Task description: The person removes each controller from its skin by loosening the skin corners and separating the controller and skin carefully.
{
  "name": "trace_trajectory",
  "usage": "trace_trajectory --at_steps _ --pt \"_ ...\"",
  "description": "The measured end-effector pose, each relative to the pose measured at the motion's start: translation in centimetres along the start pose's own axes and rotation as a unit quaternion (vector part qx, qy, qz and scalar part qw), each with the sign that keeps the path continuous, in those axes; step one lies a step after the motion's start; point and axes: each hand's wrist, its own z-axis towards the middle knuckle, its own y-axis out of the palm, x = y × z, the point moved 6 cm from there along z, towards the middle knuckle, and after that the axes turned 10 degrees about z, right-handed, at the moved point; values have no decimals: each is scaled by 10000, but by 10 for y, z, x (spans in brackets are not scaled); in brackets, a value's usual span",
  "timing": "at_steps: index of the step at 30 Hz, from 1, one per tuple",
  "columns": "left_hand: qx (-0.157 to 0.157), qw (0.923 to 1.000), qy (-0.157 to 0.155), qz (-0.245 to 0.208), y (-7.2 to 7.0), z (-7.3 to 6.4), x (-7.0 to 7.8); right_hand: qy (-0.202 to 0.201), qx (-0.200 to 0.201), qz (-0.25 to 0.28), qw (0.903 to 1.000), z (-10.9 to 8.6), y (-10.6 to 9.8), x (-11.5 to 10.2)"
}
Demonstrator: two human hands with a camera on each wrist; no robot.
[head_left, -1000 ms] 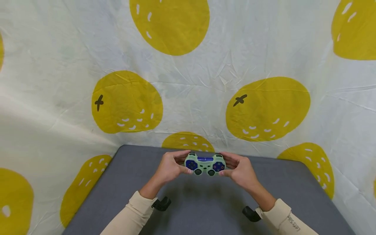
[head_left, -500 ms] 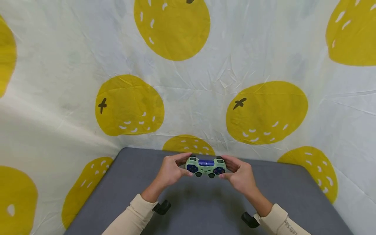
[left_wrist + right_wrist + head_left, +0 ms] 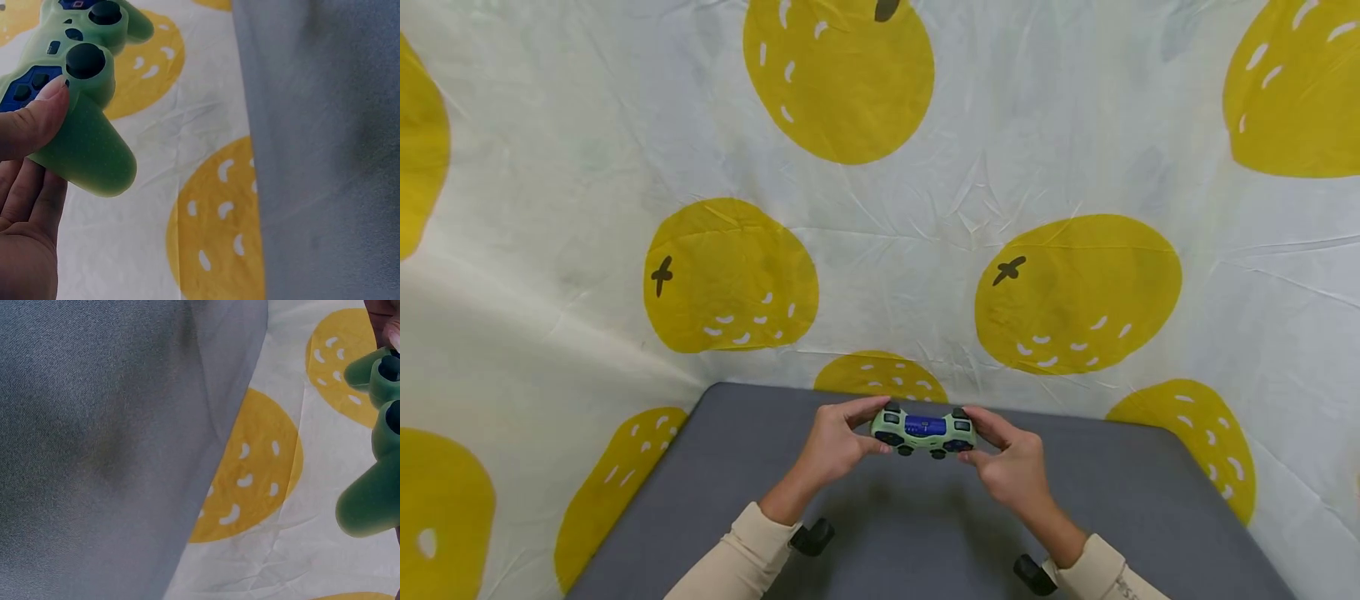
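Both hands hold a game controller [image 3: 925, 427] above the far part of the grey table. It has a pale green cover, dark thumbsticks and a dark blue middle panel. My left hand [image 3: 838, 437] grips its left end, with the thumb on the near face and fingers behind. At the other end, my right hand [image 3: 1011, 454] pinches it between thumb and fingers. In the left wrist view the left thumb [image 3: 37, 122] lies by the direction buttons of the controller [image 3: 87, 144]. Only the edge of the controller [image 3: 372, 497] shows in the right wrist view.
The grey table [image 3: 925, 533] spreads under both arms. Behind and beside it hangs a white cloth [image 3: 895, 275] printed with yellow fruit. Dark devices, such as the one on the left wrist [image 3: 812, 537], stick out below the cuffs.
The controller has tilted, so its top edge and blue panel face the camera more and its thumbsticks show less. Both hands have turned slightly with it and stay on it.
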Motion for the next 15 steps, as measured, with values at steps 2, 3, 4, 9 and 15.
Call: trace_trajectory --at_steps 2,3,4,9,15 --pt "-2 10000 54 23 0 0 1 -314 98 -242 9992 0 0 -2" --pt "-14 10000 32 16 0 0 1 -487 145 -358 9981 -1 -1 -3" --pt "-27 10000 17 4 0 0 1 -649 195 -481 9965 -1 -1 -5" --pt "-118 9998 -137 -112 1 0 1 -1246 359 -647 9894 -2 -1 -10" --pt "-153 9993 -214 -277 0 1 1 -1714 454 -776 9811 -1 -2 -13"
